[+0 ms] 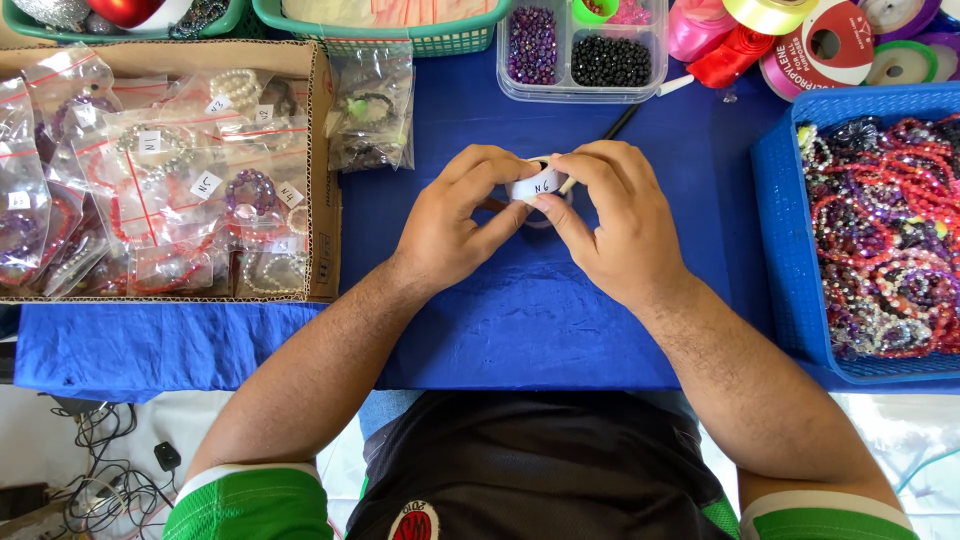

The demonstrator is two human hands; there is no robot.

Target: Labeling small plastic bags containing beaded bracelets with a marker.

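Left hand (455, 215) and right hand (610, 215) are jointly pinching a small white label (538, 185) held between them, centred above the blue tablecloth (520, 320).

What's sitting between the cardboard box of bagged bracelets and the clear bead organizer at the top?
In the head view, a clear plastic bag of bracelets lies on the blue tablecloth between the cardboard box and the clear bead organizer.

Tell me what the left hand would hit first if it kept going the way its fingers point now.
The left hand points up and right, into the small white label it pinches together with the right hand. That label comes first, then the right hand's fingers; depth beyond them is unclear.
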